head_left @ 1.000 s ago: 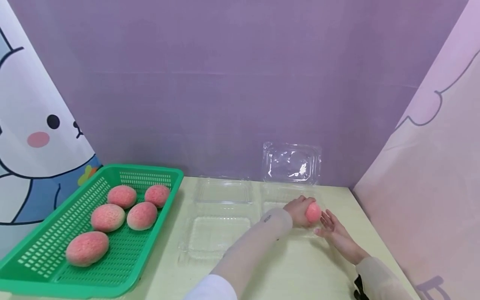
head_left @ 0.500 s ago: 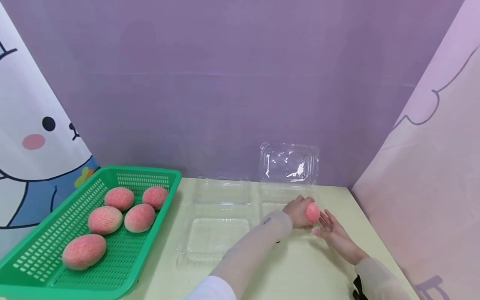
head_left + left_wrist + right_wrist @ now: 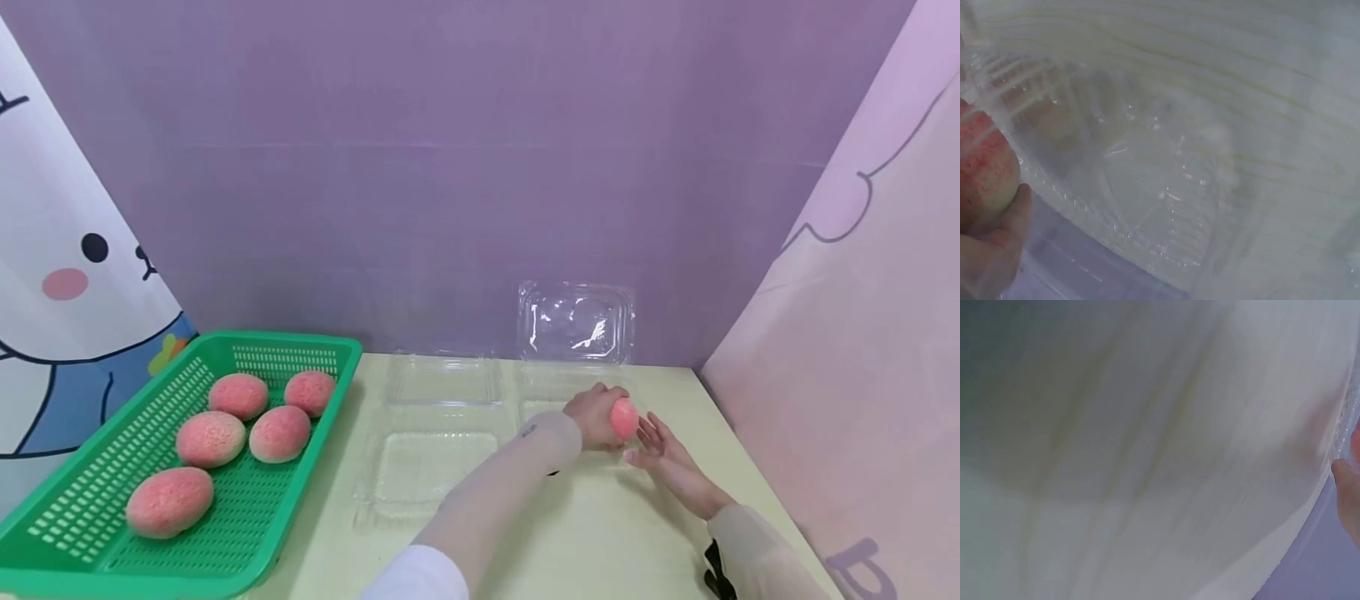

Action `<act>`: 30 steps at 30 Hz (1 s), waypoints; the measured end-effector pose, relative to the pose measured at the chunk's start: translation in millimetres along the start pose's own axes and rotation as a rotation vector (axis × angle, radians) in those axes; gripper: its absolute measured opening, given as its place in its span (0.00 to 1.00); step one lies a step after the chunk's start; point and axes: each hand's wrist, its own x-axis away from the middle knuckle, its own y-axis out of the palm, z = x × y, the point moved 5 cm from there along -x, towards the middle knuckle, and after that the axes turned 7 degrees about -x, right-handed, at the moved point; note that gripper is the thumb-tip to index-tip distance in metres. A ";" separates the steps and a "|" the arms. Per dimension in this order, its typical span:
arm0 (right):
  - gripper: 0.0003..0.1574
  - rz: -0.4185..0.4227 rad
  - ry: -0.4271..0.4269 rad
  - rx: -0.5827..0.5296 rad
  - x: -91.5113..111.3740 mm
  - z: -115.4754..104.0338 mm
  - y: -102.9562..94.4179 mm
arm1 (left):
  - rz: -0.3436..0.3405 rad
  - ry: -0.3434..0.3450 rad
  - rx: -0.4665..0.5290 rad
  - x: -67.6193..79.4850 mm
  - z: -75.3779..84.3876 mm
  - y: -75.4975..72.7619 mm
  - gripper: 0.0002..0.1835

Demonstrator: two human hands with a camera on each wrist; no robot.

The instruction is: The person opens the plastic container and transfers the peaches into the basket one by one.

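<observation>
A pink-and-cream peach (image 3: 623,418) is in my left hand (image 3: 592,417), held over the right-hand clear plastic box (image 3: 551,383). In the left wrist view, the thumb (image 3: 1007,247) lies against the peach (image 3: 988,172), beside the box's ribbed clear wall (image 3: 1179,212). My right hand (image 3: 675,471) is just right of the peach, its fingers spread and holding nothing. Only its thumb (image 3: 1349,503) shows in the right wrist view, by the box's edge. The lid (image 3: 576,323) of this box stands up against the purple backdrop.
On the left, a green basket (image 3: 262,575) holds several more peaches (image 3: 210,439). Another clear plastic box (image 3: 435,471) lies open between the basket and my left forearm, its lid (image 3: 447,381) toward the backdrop. A printed panel (image 3: 847,333) borders the table on the right.
The view shifts slightly. Both hands keep nearly the same place, the left still holding the peach over the box.
</observation>
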 end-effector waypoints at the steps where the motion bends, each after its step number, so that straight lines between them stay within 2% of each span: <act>1: 0.60 -0.001 -0.002 0.000 -0.1 -0.4 0.0 | -0.002 -0.005 0.004 1.1 -0.2 -1.6 0.44; 6: 0.60 -0.001 -0.012 -0.008 -0.1 -2.7 0.2 | -0.011 -0.029 0.038 6.6 -1.7 -8.7 0.41; 12: 0.61 -0.001 -0.017 -0.018 0.0 -1.2 0.2 | -0.033 -0.020 0.050 9.9 -4.2 -11.5 0.41; 19: 0.59 -0.006 -0.027 -0.013 -1.8 -1.3 -1.4 | -0.050 0.011 0.057 17.6 -2.7 -30.1 0.42; 24: 0.57 0.008 -0.020 -0.010 -1.9 -0.8 -1.0 | -0.075 0.024 0.048 26.5 0.5 -37.0 0.43; 30: 0.58 0.011 -0.028 -0.001 -0.6 0.6 -1.1 | -0.080 0.000 0.058 39.0 7.6 -46.2 0.43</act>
